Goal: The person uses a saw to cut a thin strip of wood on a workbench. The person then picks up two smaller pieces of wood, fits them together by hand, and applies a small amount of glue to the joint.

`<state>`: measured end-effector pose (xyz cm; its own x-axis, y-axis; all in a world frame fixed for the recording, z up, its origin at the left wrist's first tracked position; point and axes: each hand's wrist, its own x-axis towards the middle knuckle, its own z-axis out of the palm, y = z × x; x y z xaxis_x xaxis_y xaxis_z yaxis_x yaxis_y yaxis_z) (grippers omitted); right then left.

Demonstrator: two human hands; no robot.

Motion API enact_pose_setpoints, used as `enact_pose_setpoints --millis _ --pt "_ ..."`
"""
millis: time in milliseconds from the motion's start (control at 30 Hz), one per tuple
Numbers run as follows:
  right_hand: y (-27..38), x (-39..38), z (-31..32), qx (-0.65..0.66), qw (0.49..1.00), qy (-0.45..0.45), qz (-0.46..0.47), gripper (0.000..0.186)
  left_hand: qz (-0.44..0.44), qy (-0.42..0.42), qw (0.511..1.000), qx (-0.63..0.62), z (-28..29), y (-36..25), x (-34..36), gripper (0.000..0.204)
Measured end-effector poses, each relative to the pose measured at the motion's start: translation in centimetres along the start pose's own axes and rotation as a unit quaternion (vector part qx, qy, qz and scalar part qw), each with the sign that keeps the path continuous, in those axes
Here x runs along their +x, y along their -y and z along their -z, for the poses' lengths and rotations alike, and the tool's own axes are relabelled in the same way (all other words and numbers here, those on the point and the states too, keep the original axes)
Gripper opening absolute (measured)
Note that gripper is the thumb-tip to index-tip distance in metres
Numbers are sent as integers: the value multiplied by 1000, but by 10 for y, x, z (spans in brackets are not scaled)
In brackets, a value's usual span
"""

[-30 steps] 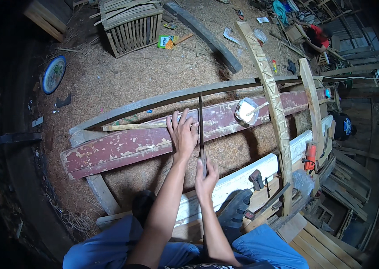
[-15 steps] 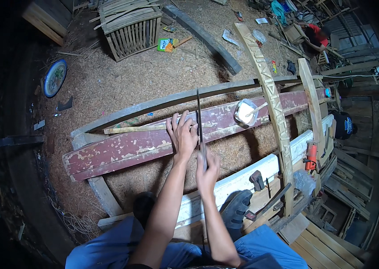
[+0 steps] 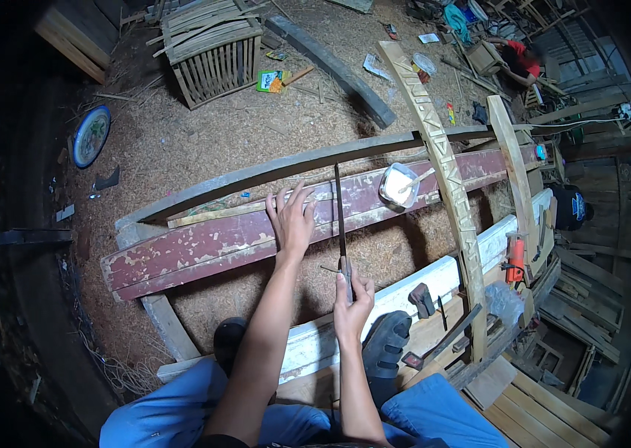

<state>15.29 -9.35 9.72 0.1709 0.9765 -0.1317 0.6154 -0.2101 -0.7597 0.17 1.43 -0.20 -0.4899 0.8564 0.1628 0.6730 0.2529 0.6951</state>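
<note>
My left hand (image 3: 292, 224) lies with spread fingers over a thin wooden strip (image 3: 215, 216), pressing it on a long plank with peeling maroon paint (image 3: 173, 257). Part of the strip is hidden under the fingers. Just right of it, my right hand (image 3: 353, 302) is closed round the handle of a long, narrow dark-bladed tool, seen edge-on, that looks like a handsaw (image 3: 340, 209). Its blade points away from me and crosses above the plank. Further right on the plank sits a clear square tub of white paste (image 3: 399, 187) with a stick in it.
A carved curved beam (image 3: 442, 149) and a plain board (image 3: 513, 149) cross the plank at right. Nearer me lie a white board (image 3: 315, 351), a dark block (image 3: 421, 300) and an orange power tool (image 3: 515, 260). A slatted crate (image 3: 215, 60) stands far left; a person in red (image 3: 522, 63) crouches far right.
My right hand has drawn the saw back toward me, away from the plank. My left hand stays on the strip, its fingers slightly shifted left. The whole view has shifted a little.
</note>
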Motion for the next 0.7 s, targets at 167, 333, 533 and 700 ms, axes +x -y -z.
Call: enact_pose_setpoints --millis 167,333,533,700 --pt "-9 23 -13 -8 999 -18 26 38 -28 9 1000 -6 9 -2 0 18" --pt "1 36 -17 15 1000 -20 5 37 -12 5 1000 -13 20 1 -8 12" --pt "5 37 -34 54 998 -18 -5 38 10 -21 999 -46 22 8 -17 5" --pt "-8 42 -43 61 998 -11 24 38 17 -19 998 -59 19 11 -23 5"
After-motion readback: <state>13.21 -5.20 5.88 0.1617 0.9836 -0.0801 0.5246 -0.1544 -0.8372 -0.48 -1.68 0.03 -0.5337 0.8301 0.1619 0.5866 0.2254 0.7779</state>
